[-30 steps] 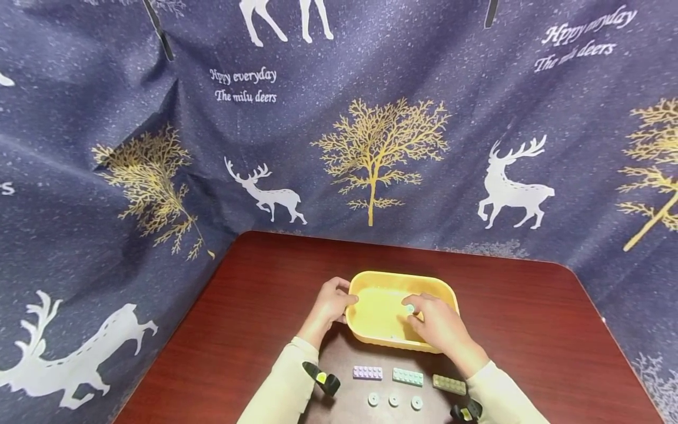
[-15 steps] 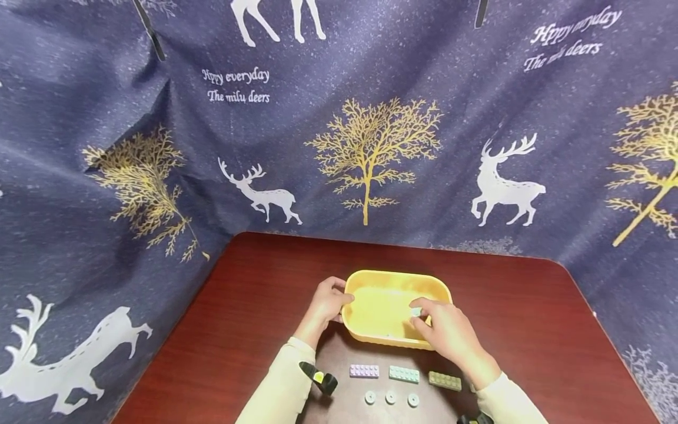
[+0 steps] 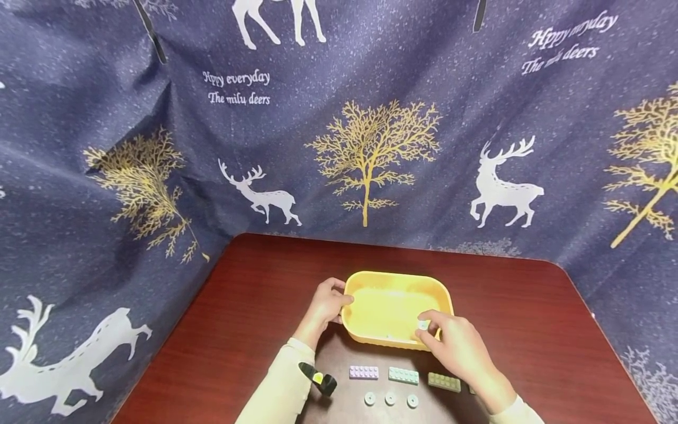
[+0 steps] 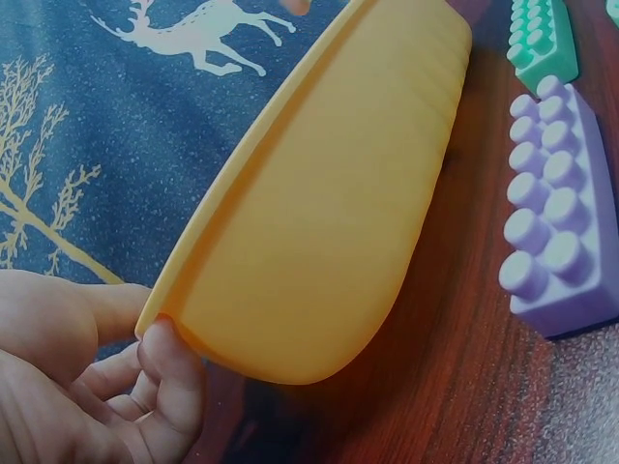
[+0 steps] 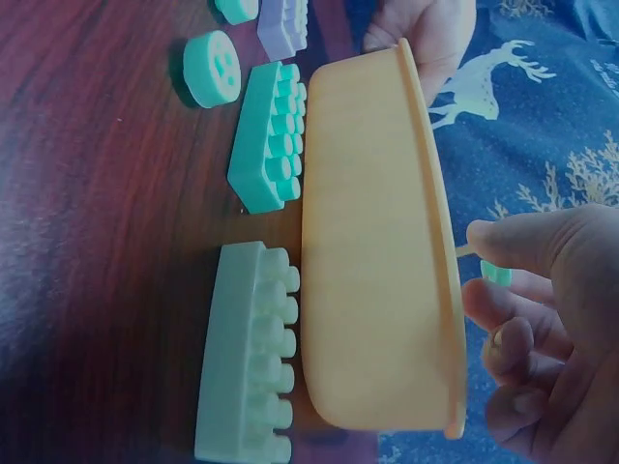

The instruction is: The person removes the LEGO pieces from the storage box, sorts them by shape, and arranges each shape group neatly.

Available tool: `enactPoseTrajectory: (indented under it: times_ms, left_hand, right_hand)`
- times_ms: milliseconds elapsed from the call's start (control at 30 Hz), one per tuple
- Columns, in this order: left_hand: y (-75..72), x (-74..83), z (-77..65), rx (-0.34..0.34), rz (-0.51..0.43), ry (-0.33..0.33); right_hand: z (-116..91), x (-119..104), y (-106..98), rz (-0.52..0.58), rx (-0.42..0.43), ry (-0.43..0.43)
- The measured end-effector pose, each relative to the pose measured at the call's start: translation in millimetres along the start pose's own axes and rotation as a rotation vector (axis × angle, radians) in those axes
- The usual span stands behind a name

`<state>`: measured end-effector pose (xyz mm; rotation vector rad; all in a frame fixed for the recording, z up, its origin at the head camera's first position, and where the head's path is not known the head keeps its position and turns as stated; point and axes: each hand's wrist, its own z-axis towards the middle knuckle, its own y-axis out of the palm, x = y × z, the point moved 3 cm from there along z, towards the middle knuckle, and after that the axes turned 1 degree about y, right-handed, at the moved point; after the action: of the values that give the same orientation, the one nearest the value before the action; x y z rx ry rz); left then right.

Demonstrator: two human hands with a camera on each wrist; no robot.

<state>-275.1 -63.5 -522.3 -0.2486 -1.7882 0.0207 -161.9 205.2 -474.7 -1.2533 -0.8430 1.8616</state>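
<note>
A yellow plastic bin (image 3: 371, 340) stands on the table, its rim pinched at the left end by my left hand (image 3: 324, 302), thumb on the rim and fingers beneath. My right hand (image 3: 459, 346) is over the bin's right front part, a small mint toy wheel (image 3: 423, 324) held between thumb and fingertips. In the right wrist view only a green bit of that wheel (image 5: 497, 274) shows behind the rim. In front of the bin lie a purple brick (image 3: 364, 372), a mint brick (image 3: 404, 376) and an olive brick (image 3: 444, 382).
Three mint wheels (image 3: 390, 398) lie in a row nearer me than the bricks. Another small piece (image 3: 472, 389) is partly hidden by my right wrist. The red-brown table (image 3: 275, 265) meets a blue deer-print cloth (image 3: 339, 194) at its back and sides.
My right hand has moved right and towards me with the wheel, from inside the bin to near its right front rim. My left hand keeps its grip on the bin.
</note>
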Motion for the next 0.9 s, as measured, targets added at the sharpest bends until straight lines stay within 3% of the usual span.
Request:
enactPoseTrajectory:
  times_ms: [533, 900]
  left_hand:
    - [-1.3, 0.5, -0.6, -0.002, 0.002, -0.009]
    - [-2.2, 2.1, 0.1, -0.006, 0.008, -0.015]
  right_hand:
    - [-27.6, 2.1, -12.3, 0.016, 0.074, -0.001]
    - [-49.6, 5.1, -5.8, 0.039, 0.059, -0.005]
